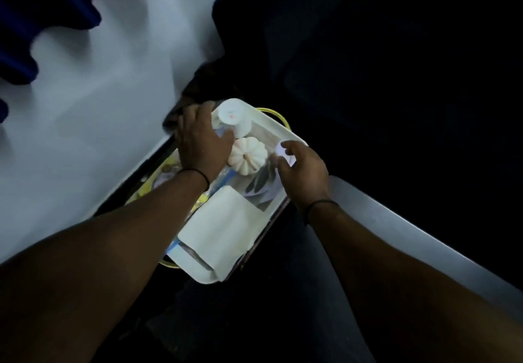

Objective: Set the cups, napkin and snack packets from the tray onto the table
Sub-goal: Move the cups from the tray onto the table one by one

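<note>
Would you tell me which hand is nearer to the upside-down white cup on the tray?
Left. The left hand is right beside the cup, fingers at its base; the right hand is further away, beyond the small white pumpkin.

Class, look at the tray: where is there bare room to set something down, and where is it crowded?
Bare room: the pale surface left of the tray, below the blue curtain. Crowded: the tray itself, with the upturned cup, small white pumpkin, napkin and packets, and both hands, left and right, over it.
</note>
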